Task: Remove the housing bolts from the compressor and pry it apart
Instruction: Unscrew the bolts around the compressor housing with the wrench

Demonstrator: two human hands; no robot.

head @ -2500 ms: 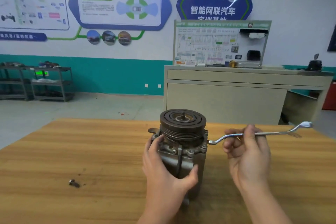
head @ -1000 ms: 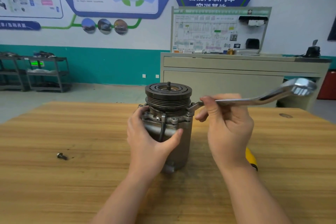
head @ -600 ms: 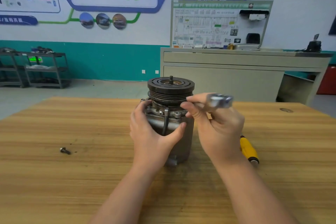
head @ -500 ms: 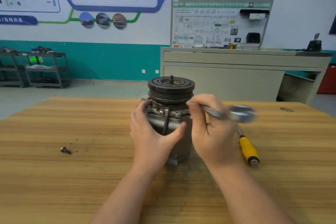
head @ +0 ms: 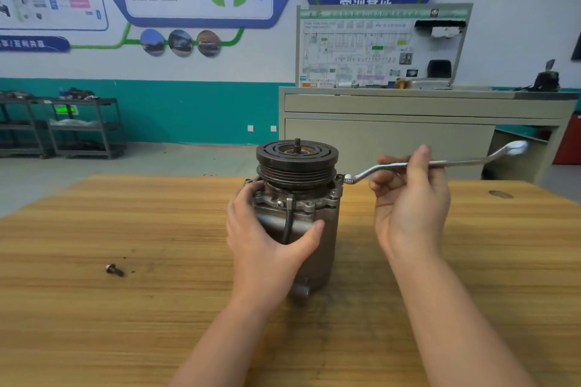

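Head view: compressor (head: pixel 295 217) is gripped by left hand (head: pixel 267 242) while wrench (head: pixel 440 163) (swung back out) is reseated on a housing bolt (head: pixel 339 177) by right hand (head: pixel 408 198), fingers curled round its shank.

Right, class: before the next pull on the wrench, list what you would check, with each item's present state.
1. Left hand grips the compressor: ok.
2. Compressor upright on the table: ok.
3. Wrench ring end at the bolt on the right of the flange: ok.
4. Ring fully seated on the bolt head: cannot tell.
5. Right hand holds the wrench: ok.
6. Loose bolt lies away from the hands: ok.
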